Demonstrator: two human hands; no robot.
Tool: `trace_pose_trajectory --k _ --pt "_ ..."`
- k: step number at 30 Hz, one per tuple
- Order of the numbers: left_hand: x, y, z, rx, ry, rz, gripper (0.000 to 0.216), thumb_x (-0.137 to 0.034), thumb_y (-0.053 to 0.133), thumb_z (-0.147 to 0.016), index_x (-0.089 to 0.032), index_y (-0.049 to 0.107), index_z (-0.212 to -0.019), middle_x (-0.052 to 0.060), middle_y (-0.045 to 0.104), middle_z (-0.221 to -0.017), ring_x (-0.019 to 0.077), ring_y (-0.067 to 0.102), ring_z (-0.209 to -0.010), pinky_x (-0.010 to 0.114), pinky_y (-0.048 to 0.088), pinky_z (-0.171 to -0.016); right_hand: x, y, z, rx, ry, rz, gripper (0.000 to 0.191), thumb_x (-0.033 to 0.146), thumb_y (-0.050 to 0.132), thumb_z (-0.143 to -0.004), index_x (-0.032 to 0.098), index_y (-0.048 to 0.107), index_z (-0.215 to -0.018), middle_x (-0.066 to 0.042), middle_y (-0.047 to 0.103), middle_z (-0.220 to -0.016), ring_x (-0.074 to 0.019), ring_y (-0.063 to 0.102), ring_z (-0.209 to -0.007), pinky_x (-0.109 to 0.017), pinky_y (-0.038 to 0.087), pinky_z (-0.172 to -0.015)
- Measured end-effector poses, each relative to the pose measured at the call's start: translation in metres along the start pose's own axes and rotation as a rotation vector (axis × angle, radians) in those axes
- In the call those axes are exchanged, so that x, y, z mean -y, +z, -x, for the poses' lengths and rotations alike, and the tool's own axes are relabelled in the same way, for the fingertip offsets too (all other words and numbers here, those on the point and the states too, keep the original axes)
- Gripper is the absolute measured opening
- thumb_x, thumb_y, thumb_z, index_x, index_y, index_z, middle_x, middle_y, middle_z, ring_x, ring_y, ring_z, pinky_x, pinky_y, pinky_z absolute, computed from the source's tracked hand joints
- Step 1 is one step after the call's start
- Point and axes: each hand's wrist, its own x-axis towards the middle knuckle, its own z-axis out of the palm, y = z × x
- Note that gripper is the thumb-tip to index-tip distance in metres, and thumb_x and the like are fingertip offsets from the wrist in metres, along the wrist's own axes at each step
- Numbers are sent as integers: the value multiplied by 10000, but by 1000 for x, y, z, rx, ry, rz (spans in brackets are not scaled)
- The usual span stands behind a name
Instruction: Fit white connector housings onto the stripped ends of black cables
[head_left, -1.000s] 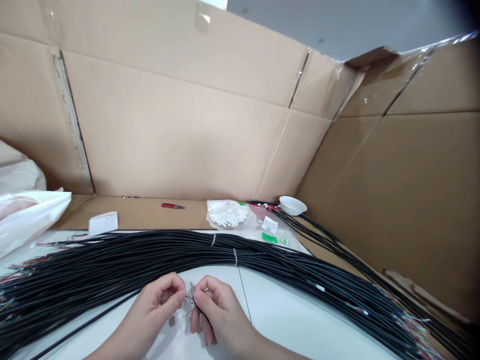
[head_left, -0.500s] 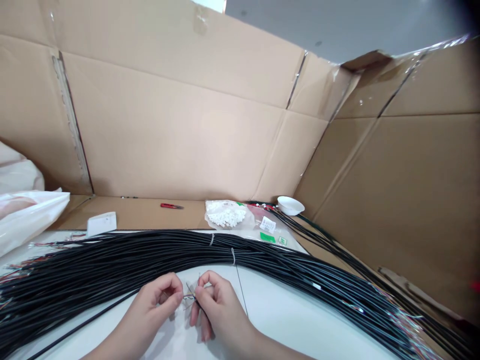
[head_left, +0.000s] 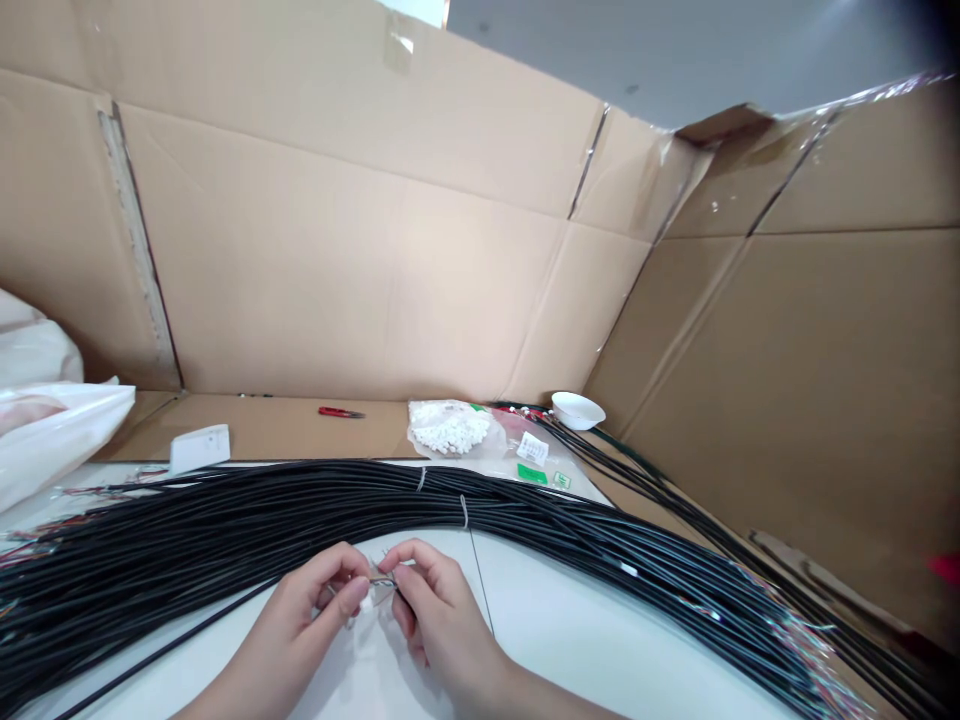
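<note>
My left hand (head_left: 326,595) is closed in a pinch, thumb against forefinger. A small white connector (head_left: 366,605) shows just below its thumb tip. Facing it, my right hand (head_left: 431,595) pinches the thin wires (head_left: 385,582) at a cable's end, and these wires span the short gap between both hands. Fine wire ends stick up above the right fingertips. Where the wires meet the connector is hidden by the fingers. Behind both hands curves a thick bundle of black cables (head_left: 300,500), with coloured wire ends at each side.
A clear bag of small white parts (head_left: 450,432) lies behind the bundle, with a white bowl (head_left: 577,410) to its right. Red-handled snips (head_left: 341,412) rest on the cardboard. A white plastic bag (head_left: 60,430) is at left. Cardboard walls (head_left: 360,270) enclose the table (head_left: 600,610).
The white connector now shows beneath my left thumb. My right fingers have closed in more, and the wires between the hands sit slightly higher.
</note>
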Motion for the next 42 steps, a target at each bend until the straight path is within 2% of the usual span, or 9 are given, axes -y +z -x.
trace_pose_trajectory --k 4,12,21,27,32,35,39,42 --pt "-2 0 2 2 18 -44 208 -350 428 -827 -208 548 -735 -26 547 -676 145 472 -646 215 344 -590 4 1 1 -4 31 -55 226 379 468 -778 155 483 -747 94 373 -412 -22 270 -310 -153 184 -337" --pt "-2 1 0 11 -16 23 218 -355 442 -813 -198 560 -719 -19 554 -656 153 472 -639 219 362 -585 10 1 3 69 84 -227 398 506 634 -611 179 450 -743 119 354 -392 -13 208 -292 -151 140 -294" --pt "2 0 -3 1 -36 58 225 -372 461 -801 -185 544 -708 -34 483 -612 138 434 -597 218 347 -555 3 -4 0 169 63 -233 334 457 624 -662 183 466 -771 107 380 -432 -17 234 -312 -133 169 -283" --pt "2 0 -5 -13 -22 76 239 -377 482 -786 -171 571 -704 -22 517 -613 141 455 -591 221 352 -546 1 -5 0 256 -59 -166 314 393 686 -616 159 501 -715 83 407 -521 -6 263 -334 -143 212 -295" --pt "3 -1 -6 -31 -41 24 264 -396 478 -778 -168 589 -704 -21 532 -602 142 454 -572 225 346 -528 4 -3 2 242 -88 -125 315 425 649 -650 155 496 -706 72 405 -554 -6 254 -359 -158 211 -334" --pt "3 -1 -6 -30 -53 35 258 -399 494 -768 -167 591 -709 -18 546 -606 144 463 -576 229 349 -530 6 -1 5 218 -95 -90 294 412 637 -666 157 497 -708 65 405 -562 -25 295 -406 -169 255 -400" --pt "6 -1 -5 -35 -79 122 241 -395 499 -769 -181 574 -849 9 596 -706 168 515 -657 250 388 -586 5 0 6 163 -161 -11 207 345 608 -707 165 507 -715 38 442 -613 -73 396 -548 -191 329 -541" --pt "9 -1 -4 -92 -96 147 216 -387 475 -788 -204 530 -890 -8 563 -698 158 503 -645 242 394 -568 1 -1 6 104 -198 97 140 300 570 -737 169 521 -728 24 458 -645 -93 404 -600 -204 331 -581"
